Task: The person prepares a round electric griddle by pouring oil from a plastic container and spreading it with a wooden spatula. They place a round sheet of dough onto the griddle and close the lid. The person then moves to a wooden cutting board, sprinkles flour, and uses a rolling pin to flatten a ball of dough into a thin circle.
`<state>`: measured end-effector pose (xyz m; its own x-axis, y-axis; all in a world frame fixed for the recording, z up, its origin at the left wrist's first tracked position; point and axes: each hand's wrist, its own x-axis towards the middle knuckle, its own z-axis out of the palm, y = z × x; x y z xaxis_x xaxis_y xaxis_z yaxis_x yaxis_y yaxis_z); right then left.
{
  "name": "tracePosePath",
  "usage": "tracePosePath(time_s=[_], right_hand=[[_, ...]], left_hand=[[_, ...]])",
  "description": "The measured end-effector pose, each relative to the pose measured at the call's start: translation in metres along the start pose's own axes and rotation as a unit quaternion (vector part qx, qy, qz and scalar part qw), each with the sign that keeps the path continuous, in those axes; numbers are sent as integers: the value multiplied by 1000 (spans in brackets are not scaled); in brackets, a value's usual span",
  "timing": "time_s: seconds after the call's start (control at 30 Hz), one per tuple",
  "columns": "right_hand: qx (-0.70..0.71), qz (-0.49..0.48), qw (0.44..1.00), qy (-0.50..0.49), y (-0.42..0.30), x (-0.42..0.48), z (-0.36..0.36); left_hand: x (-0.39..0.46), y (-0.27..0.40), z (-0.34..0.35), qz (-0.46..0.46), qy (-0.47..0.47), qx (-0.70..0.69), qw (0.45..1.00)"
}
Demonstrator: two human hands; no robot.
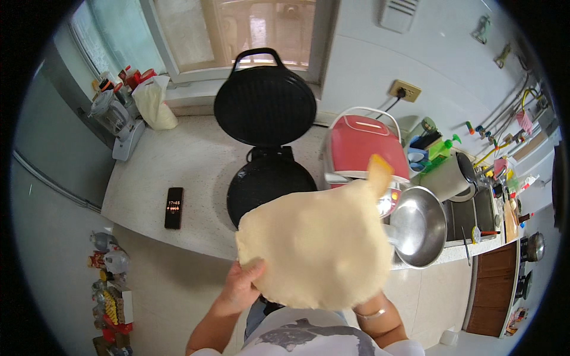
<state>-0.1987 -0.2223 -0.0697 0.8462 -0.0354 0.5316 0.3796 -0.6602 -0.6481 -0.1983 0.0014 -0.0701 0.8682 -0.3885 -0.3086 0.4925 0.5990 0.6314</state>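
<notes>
A large flat sheet of pale dough (316,249) is held up in front of my body, over the counter's front edge. My left hand (245,280) grips its lower left edge, thumb on top. The dough hides most of my right hand (369,305); only the wrist with a bracelet and a little of the hand show at its lower right, so its fingers cannot be seen. A yellowish flat tip (380,171) sticks out past the dough's upper right corner. Behind the dough stands a black electric griddle (265,104) with its lid raised, its lower plate partly covered from view.
A phone (174,208) lies on the counter at the left, with a blender (116,120) behind it. Right of the griddle stand a red rice cooker (367,144), a steel bowl (418,227), a kettle (449,175) and the sink (476,213).
</notes>
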Motion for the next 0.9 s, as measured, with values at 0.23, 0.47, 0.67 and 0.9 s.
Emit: tracePosePath(time_s=[0.23, 0.47, 0.67, 0.9], right_hand=[[185, 98, 974, -91, 59, 32, 133], [506, 443, 740, 13, 115, 52, 161], [451, 473, 739, 164, 114, 22, 201], [-75, 335, 936, 77, 123, 16, 206]], left_hand=[[94, 40, -105, -68, 24, 153, 986], [201, 56, -127, -8, -59, 357, 932], [237, 31, -155, -83, -38, 534, 841], [236, 3, -197, -65, 69, 602, 793]])
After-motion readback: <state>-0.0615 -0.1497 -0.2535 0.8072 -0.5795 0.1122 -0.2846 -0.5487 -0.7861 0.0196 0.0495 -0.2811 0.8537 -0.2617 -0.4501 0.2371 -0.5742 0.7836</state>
